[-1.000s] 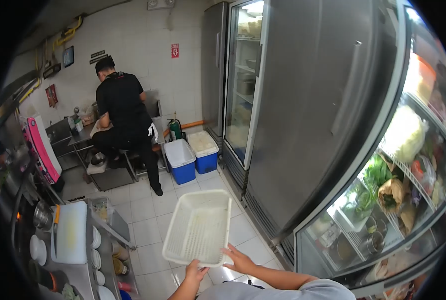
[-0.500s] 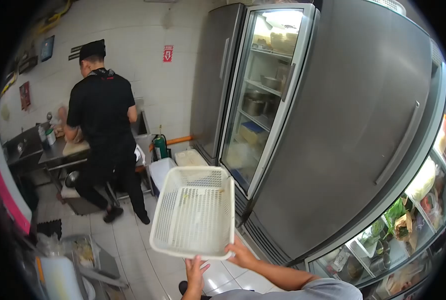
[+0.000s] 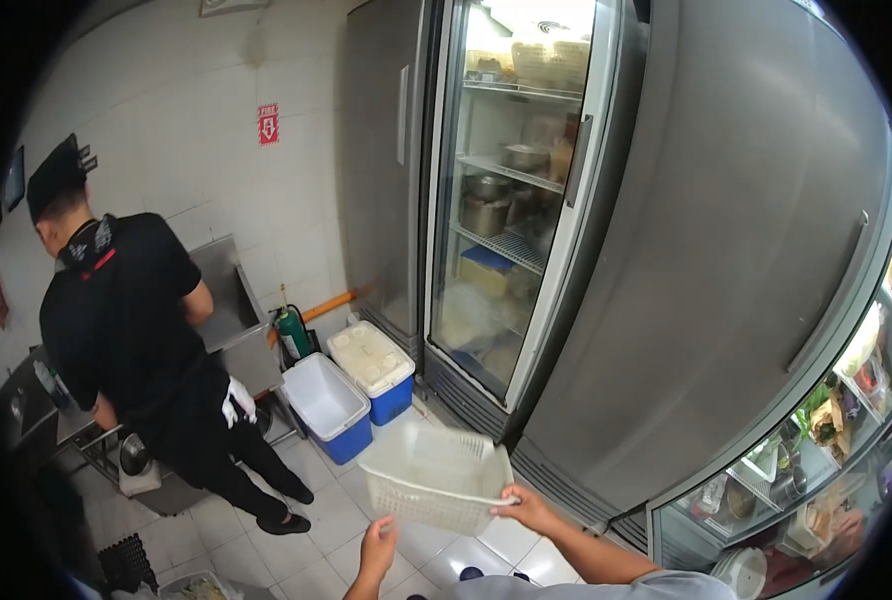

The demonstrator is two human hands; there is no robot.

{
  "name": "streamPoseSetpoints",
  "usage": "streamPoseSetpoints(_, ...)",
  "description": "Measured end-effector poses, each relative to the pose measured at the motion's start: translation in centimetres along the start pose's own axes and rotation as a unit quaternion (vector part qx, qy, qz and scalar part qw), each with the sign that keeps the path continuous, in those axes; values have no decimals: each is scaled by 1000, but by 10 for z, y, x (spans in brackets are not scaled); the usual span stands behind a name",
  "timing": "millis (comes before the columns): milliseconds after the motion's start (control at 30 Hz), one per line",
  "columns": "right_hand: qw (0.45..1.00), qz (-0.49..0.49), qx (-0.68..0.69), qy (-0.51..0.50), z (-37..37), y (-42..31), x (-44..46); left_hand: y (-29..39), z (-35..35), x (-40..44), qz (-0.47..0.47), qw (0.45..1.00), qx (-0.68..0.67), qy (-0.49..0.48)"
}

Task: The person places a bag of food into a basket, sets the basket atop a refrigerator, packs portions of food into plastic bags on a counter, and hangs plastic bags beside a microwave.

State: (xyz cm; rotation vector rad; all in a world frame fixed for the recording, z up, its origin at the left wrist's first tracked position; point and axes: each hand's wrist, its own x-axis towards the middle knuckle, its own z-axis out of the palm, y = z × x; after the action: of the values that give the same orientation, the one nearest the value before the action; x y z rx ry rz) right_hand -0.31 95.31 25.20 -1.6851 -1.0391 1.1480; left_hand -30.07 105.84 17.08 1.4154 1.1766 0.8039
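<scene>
A white perforated plastic basket hangs tilted over the tiled floor, slightly blurred. My right hand grips its near right corner, fingers wrapped over the rim. Just left of the basket's near side, my left hand is raised and apart from it; its fingers are small and partly blurred, so their pose is unclear. Nothing shows in that hand.
A person in black stands at a steel counter on the left. Beyond the basket are an open blue-and-white cooler, a lidded cooler and a green extinguisher. A glass-door fridge and steel doors line the right.
My left hand has come off the basket, which has tilted and shifted right in my right hand. The view has moved closer to the coolers and the person in black.
</scene>
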Motion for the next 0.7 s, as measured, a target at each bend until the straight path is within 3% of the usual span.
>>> streamPoseSetpoints(67, 996, 34, 80, -7, 1, 19, 3, 7, 5, -9, -118, 992, -50, -19)
streamPoseSetpoints(100, 985, 70, 157, -16, -2, 25, 4, 10, 11, -7, -117, 992, -50, -20)
streamPoseSetpoints(267, 986, 76, 144, -35, -15, 60, 26, 2, 33, 9, -149, 987, -62, -7)
streamPoseSetpoints(300, 992, 75, 97, -27, -18, 63, 34, 0, 38, 11, -136, 990, -49, -5)
streamPoseSetpoints(333, 990, 74, 116, -22, -18, 75, 42, -9, 43, 14, -67, 995, -65, 41)
streamPoseSetpoints(367, 989, 70, 126, -28, -18, 66, 41, 29, 44, 10, -122, 987, -102, 19)
streamPoseSetpoints(400, 990, 69, 119, -23, -18, 54, 39, 18, 47, 16, -105, 990, -93, 19)
streamPoseSetpoints(533, 992, 81, 99, 4, -17, 49, 39, -1, 52, 35, 70, 990, 122, 30)
streamPoseSetpoints(600, 992, 55, 104, 54, -7, 57, 35, 27, 52, 41, 75, 985, 153, 14)
streamPoseSetpoints(700, 993, 3, 6, 117, 6, 62, 23, 61, 47, 59, 186, 961, 204, 2)
